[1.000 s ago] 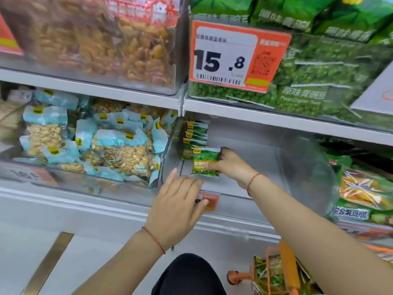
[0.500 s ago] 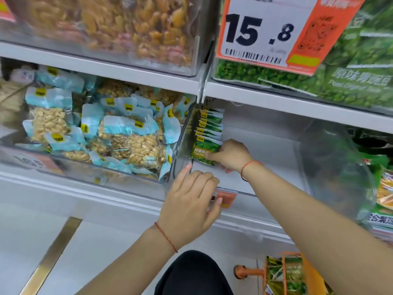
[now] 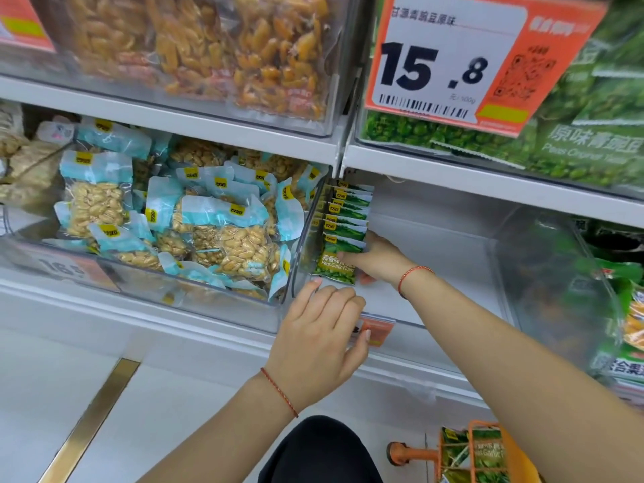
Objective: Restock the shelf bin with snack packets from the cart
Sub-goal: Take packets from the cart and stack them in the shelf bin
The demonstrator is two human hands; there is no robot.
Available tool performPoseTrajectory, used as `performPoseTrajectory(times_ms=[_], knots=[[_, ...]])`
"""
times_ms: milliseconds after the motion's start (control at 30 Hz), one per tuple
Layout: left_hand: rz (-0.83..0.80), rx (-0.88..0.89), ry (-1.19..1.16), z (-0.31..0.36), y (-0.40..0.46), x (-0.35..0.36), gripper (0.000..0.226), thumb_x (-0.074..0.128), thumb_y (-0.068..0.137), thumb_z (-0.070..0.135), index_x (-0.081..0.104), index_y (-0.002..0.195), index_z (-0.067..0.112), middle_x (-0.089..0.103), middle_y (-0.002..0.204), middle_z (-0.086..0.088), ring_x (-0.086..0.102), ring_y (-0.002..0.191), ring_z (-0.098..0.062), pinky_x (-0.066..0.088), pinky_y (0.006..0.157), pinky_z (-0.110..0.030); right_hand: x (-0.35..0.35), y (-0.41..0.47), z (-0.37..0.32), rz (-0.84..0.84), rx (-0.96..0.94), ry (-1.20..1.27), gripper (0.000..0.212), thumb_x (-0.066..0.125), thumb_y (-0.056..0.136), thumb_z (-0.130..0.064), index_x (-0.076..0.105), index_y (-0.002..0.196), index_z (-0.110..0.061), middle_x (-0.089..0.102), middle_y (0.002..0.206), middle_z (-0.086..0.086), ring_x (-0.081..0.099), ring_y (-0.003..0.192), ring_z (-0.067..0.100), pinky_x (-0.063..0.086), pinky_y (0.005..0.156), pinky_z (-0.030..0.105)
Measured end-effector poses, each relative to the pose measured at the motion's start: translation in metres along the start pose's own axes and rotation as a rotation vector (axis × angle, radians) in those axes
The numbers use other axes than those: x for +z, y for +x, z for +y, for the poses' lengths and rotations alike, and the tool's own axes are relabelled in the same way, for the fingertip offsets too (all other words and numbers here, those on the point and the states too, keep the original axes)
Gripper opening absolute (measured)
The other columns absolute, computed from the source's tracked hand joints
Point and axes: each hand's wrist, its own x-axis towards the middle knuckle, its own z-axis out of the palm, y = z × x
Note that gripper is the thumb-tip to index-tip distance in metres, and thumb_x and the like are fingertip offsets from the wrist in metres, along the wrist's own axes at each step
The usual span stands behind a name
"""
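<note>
Since a second ago, the green pea packet [image 3: 336,264] has gone from mid-bin to the row of packets [image 3: 346,210] at the clear shelf bin's [image 3: 463,252] left wall. Right hand [image 3: 378,261] pinches it there, while left hand [image 3: 319,339], fingers loosely bent, rests on the bin's front edge.

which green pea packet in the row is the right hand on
The frontmost packet, nearest the bin's front; the right hand holds its right edge, the others stand untouched behind.
</note>
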Motion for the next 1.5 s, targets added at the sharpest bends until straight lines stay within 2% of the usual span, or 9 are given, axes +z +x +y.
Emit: performPoseTrajectory(times_ms=[167,333,533,667,767,867,1133,1300,1500], knots=[[-0.012,-0.001,0.009,0.000,-0.001,0.000,0.029,0.054,0.084,0.033,0.065,0.102,0.014,0.063,0.102,-0.001,0.057,0.096,-0.020,0.035,0.106,-0.038,0.001,-0.002,0.005,-0.048,0.034,-0.236,0.022,0.071,0.080,-0.042,0.058,0.083,-0.026,0.063,0.090,0.001,0.057,0.078,0.018,0.047,0.069,0.027],[-0.017,0.011,0.010,-0.001,0.000,0.000,0.029,0.053,0.084,0.033,0.065,0.101,0.013,0.063,0.101,-0.001,0.057,0.094,-0.021,0.034,0.106,-0.037,0.004,-0.004,0.003,0.035,-0.003,-0.617,0.043,0.057,0.085,-0.055,0.062,0.107,-0.018,0.066,0.104,0.007,0.048,0.080,0.019,0.035,0.067,0.024],[-0.050,0.003,-0.006,-0.002,0.000,-0.005,0.029,0.053,0.085,0.033,0.063,0.103,0.013,0.062,0.100,-0.001,0.055,0.094,-0.020,0.034,0.104,-0.036,-0.019,-0.035,-0.016,-0.054,0.069,-0.508,0.044,0.056,0.085,-0.059,0.043,0.065,-0.022,0.045,0.066,-0.005,0.048,0.070,0.017,0.030,0.050,0.024],[-0.132,-0.007,-0.026,0.000,0.002,-0.016,0.035,0.050,0.084,0.036,0.062,0.106,0.012,0.062,0.101,-0.002,0.056,0.094,-0.021,0.031,0.103,-0.034,-0.040,-0.081,-0.011,0.137,-0.037,-0.365,0.037,0.057,0.090,-0.043,0.067,0.104,-0.011,0.068,0.106,0.004,0.060,0.102,0.024,0.045,0.080,0.028],[-0.171,-0.068,-0.058,0.006,0.002,-0.025,0.050,0.046,0.086,0.043,0.057,0.121,0.010,0.056,0.127,-0.008,0.055,0.113,-0.026,0.026,0.109,-0.038,-0.048,-0.152,0.002,0.382,-0.216,-0.167,0.015,0.059,0.090,-0.028,0.071,0.097,-0.025,0.065,0.081,-0.018,0.062,0.077,0.008,0.046,0.080,0.025],[-0.083,-0.114,-0.130,0.029,0.009,-0.039,0.054,0.047,0.086,0.040,0.052,0.129,0.008,0.043,0.142,-0.013,0.044,0.127,-0.028,0.023,0.113,-0.042,-0.059,-0.217,0.028,0.384,-0.212,-0.155,0.011,0.061,0.088,-0.023,0.072,0.088,-0.027,0.061,0.073,-0.022,0.059,0.073,0.003,0.044,0.068,0.016],[-0.167,0.034,-0.557,0.162,0.016,-0.043,0.035,0.042,0.089,0.028,0.048,0.122,0.020,0.062,0.109,0.003,0.049,0.103,-0.010,0.035,0.090,-0.019,-0.111,-0.334,0.132,0.517,0.011,-0.431,0.023,0.053,0.092,-0.039,0.063,0.112,-0.035,0.067,0.083,-0.016,0.063,0.076,0.004,0.051,0.068,0.030],[-0.349,0.223,-0.493,0.211,0.022,-0.024,0.025,0.044,0.079,0.025,0.065,0.092,0.024,0.067,0.085,0.004,0.058,0.084,-0.018,0.044,0.075,-0.029,-0.122,-0.373,0.178,0.587,0.132,-0.355,0.026,0.056,0.091,-0.035,0.064,0.116,-0.030,0.065,0.088,-0.015,0.062,0.082,0.006,0.050,0.071,0.026],[-0.593,0.249,-0.315,0.236,0.029,-0.015,0.038,0.055,0.091,0.036,0.051,0.128,0.040,0.039,0.139,0.014,0.031,0.130,-0.013,0.024,0.106,-0.026,-0.119,-0.363,0.188,0.560,0.161,-0.293,0.034,0.055,0.092,-0.036,0.058,0.125,-0.027,0.064,0.106,-0.009,0.059,0.095,0.008,0.048,0.077,0.022]])
